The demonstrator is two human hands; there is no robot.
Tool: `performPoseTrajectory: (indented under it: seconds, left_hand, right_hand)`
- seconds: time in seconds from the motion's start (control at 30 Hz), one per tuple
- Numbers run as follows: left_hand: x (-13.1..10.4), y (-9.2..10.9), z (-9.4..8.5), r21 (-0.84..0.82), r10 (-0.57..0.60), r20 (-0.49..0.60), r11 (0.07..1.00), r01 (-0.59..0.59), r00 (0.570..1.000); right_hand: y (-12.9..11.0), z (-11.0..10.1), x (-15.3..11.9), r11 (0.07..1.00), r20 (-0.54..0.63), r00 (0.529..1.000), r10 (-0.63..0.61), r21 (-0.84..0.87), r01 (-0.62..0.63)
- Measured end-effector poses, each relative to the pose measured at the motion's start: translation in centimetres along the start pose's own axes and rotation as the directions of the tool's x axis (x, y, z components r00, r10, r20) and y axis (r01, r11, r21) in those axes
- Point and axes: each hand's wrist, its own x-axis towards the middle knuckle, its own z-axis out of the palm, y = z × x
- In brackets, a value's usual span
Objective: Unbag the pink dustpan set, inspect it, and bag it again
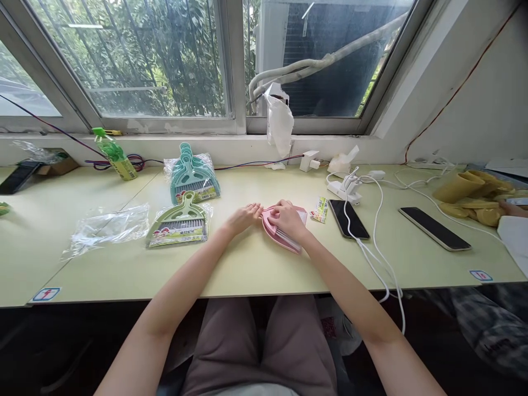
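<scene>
On the table (239,272), a rounded pink dustpan (273,233), right hand (289,219) tight on it, left hand (245,219), grip unclear.

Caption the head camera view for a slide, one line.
Left hand and right hand on a pink dustpan set, between a packaged green dustpan and a black phone, at a table.

Passable tabletop (243,275) nearer me and beyond my left hand (246,216), green dustpan set (181,213) near it, printed card (319,209) just right of my right hand (286,219), nearer phone (346,220) and white cables (365,250) blocking farther right
</scene>
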Motion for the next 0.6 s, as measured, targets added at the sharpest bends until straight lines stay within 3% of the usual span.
performPoseTrajectory:
  seconds: [0.6]
  left_hand:
    - [-0.5,-0.4,0.2,0.03,0.093,-0.035,0.995,-0.092,0.995]
  right_hand:
    - [1.9,0.8,0.7,0.995,-0.017,0.999,0.041,0.094,-0.039]
